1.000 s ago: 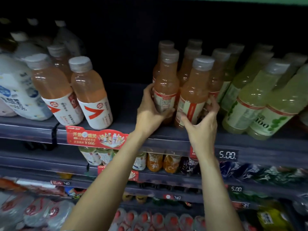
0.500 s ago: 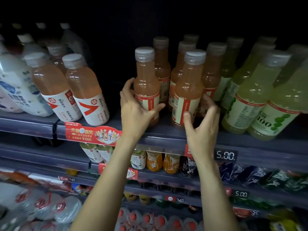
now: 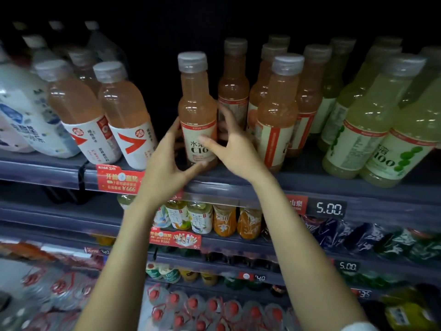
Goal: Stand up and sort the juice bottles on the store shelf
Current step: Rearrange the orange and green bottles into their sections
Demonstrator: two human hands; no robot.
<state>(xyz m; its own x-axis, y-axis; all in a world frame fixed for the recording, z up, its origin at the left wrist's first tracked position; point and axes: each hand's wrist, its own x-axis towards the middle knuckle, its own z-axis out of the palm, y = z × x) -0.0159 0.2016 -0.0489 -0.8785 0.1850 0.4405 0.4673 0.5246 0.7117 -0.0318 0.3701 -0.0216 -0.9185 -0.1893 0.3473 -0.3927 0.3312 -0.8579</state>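
I have both hands around one orange-pink plastic juice bottle with a grey cap and a cream label [image 3: 198,111], which stands upright at the front edge of the dark grey store shelf [image 3: 238,185], in the middle of the frame. My left hand [image 3: 167,163] cups the bottle low on its left side, with the thumb curled under the bottom front and the fingers reaching behind it. My right hand [image 3: 233,149] is on its right side: the thumb lies across the label, while the other fingers are spread toward the next bottle, so I cannot tell if they really close on anything. I think I hold it this way to turn the label to the front and to start a new straight row in the gap. To the right I count about six more orange-pink bottles of the same kind [image 3: 278,111], packed in rows, the back ones partly hidden. At the right edge of the frame stand the pale green juice bottles [image 3: 362,125]; I see about six, but the dark back rows make the count unsure. At the left of the frame three or four rounder orange bottles with white labels and a red arrow [image 3: 124,115] lean toward the front. In the far left corner are white-labelled bottles [image 3: 23,108].
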